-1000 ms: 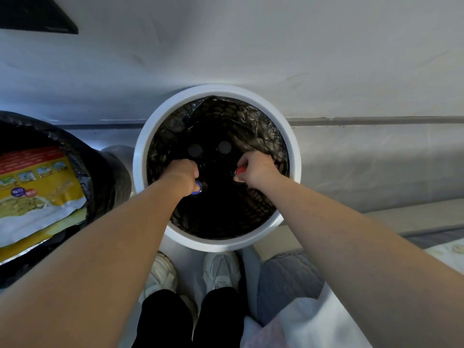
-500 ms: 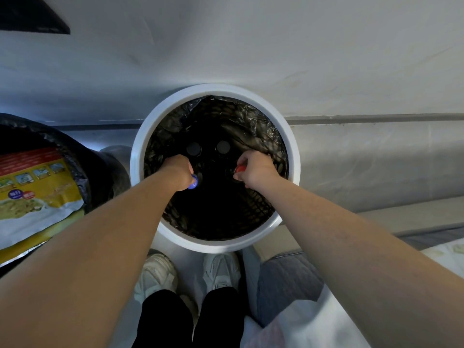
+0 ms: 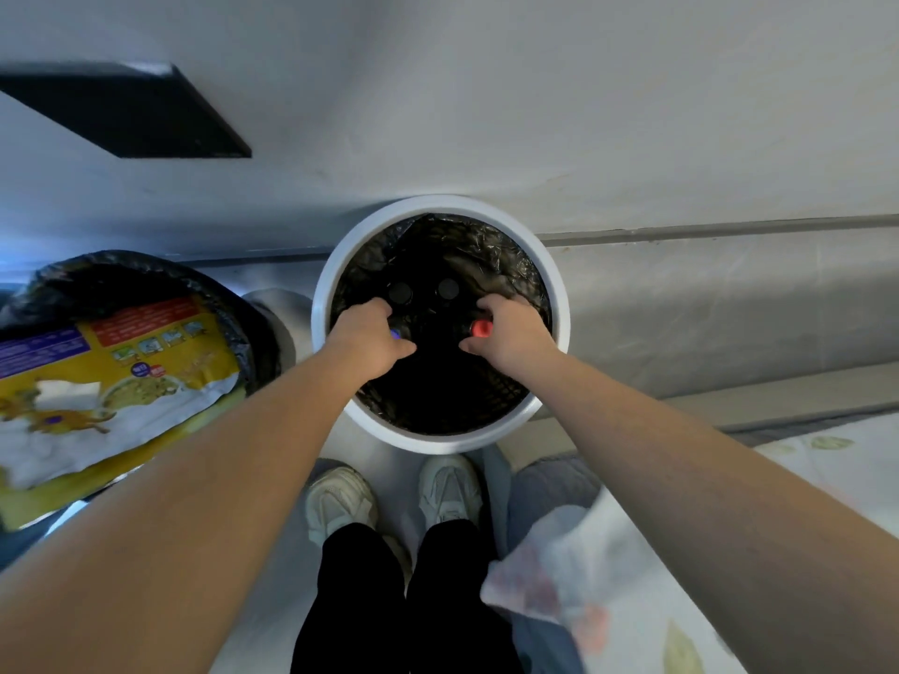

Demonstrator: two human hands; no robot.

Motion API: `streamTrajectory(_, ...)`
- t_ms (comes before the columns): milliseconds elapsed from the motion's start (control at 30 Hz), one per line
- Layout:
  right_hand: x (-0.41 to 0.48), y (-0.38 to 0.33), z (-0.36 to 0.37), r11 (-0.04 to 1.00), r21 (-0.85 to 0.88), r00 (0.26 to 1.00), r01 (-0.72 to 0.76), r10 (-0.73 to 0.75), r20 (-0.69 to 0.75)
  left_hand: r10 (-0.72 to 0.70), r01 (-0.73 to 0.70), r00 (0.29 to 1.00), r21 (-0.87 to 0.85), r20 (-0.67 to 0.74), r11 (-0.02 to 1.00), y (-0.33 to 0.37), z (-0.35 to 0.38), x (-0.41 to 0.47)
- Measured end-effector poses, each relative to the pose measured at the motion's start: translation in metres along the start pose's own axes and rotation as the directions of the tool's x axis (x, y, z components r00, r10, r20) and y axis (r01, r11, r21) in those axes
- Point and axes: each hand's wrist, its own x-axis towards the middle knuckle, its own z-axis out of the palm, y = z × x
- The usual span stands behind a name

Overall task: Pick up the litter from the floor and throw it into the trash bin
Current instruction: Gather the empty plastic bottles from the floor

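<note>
A round white trash bin [image 3: 559,304] with a black liner stands against the wall, straight below me. Both my hands hang over its mouth. My left hand [image 3: 372,340] is curled around a small blue piece of litter [image 3: 395,334], of which only a sliver shows. In my right hand [image 3: 515,333] sits a small red cap-like piece of litter [image 3: 481,328], pinched at the fingertips. Two dark round discs [image 3: 400,293] lie deep inside the bin.
A second bin with a black bag [image 3: 146,270] stands to the left, holding a large yellow food package [image 3: 116,381]. My white shoes [image 3: 340,498] are just in front of the white bin. A grey quilted cushion and light fabric [image 3: 584,552] lie at the lower right.
The view has tilted, so the bin sits lower in the frame. My right hand has turned and more of the red litter shows; both hands stay over the bin mouth.
</note>
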Motion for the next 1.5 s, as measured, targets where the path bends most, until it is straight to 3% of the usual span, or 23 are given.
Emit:
streamTrajectory(200, -0.083, -0.025, -0.031, 0.998, -0.044, 0.998, 0.053, -0.052, 0.028, 0.079, -0.079, 0.996, -0.026, -0.035, 0.997, 0.002, -0.033, -0.092)
streamTrajectory(400, -0.178, -0.045, -0.052, 0.983, -0.12, 0.99, 0.138, -0.135, 0.032, 0.042, -0.049, 0.992, -0.059, -0.118, 0.997, -0.007, -0.059, -0.209)
streamTrajectory(633, -0.265, -0.075, -0.043, 0.957, -0.023, 0.957, 0.29, -0.289, 0.024, -0.088, 0.047, 0.948, -0.139, -0.306, 0.989, -0.053, -0.065, -0.334)
streamTrajectory(800, -0.295, -0.105, -0.009, 0.878, -0.182, 0.892, 0.443, -0.412, 0.187, -0.293, 0.189, 0.884, -0.296, -0.363, 0.936, -0.099, -0.033, -0.404)
streamTrajectory(967, -0.329, -0.144, 0.044, 0.717, -0.304, 0.767, 0.627, -0.501, 0.4, -0.532, 0.331, 0.783, -0.508, -0.322, 0.795, -0.146, 0.03, -0.471)
streamTrajectory(1167, -0.384, -0.171, 0.118, 0.557, -0.36, 0.643, 0.749, -0.48, 0.597, -0.761, 0.424, 0.627, -0.747, -0.167, 0.513, -0.186, 0.117, -0.544)
streamTrajectory(1367, -0.453, -0.153, 0.193, 0.311, -0.406, 0.51, 0.859, -0.458, 0.728, -0.852, 0.388, 0.523, -0.895, 0.019, 0.218, -0.217, 0.217, -0.602)
streamTrajectory(1500, -0.493, -0.126, 0.244, 0.215, -0.421, 0.473, 0.881, -0.407, 0.781, -0.847, 0.326, 0.522, -0.941, 0.103, 0.087, -0.245, 0.292, -0.633)
